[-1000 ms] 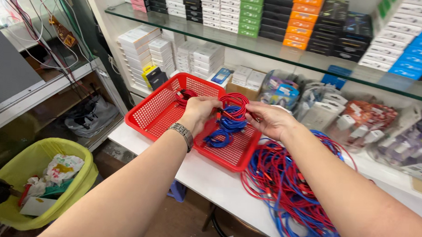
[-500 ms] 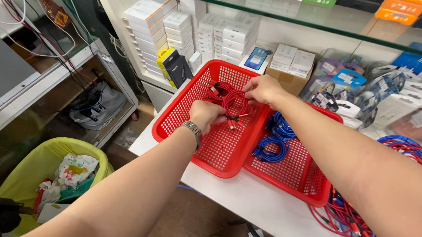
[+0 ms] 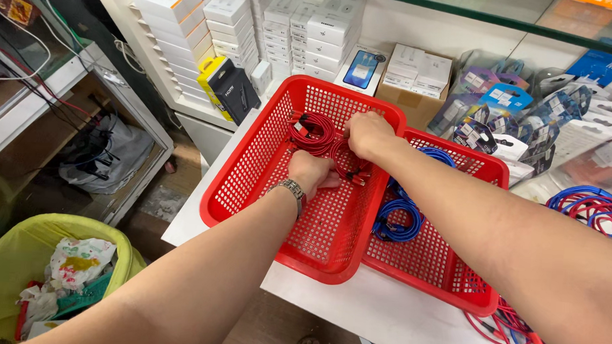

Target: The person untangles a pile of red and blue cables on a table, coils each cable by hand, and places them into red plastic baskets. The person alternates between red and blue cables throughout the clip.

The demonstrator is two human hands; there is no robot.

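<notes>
- While both hands work inside the left red basket, the left hand and right hand have their fingers closed on a coiled red cable.
- Just beyond the fingers lies another red coil.
- Risk, as I judge it: the loops could snag together or spring loose if grip slackens.
- Blue cables sit in the basket to the right of the fingers.

Open basket floor (walls around)

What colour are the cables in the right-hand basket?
Blue: the coiled cables show best in the head view.
</notes>
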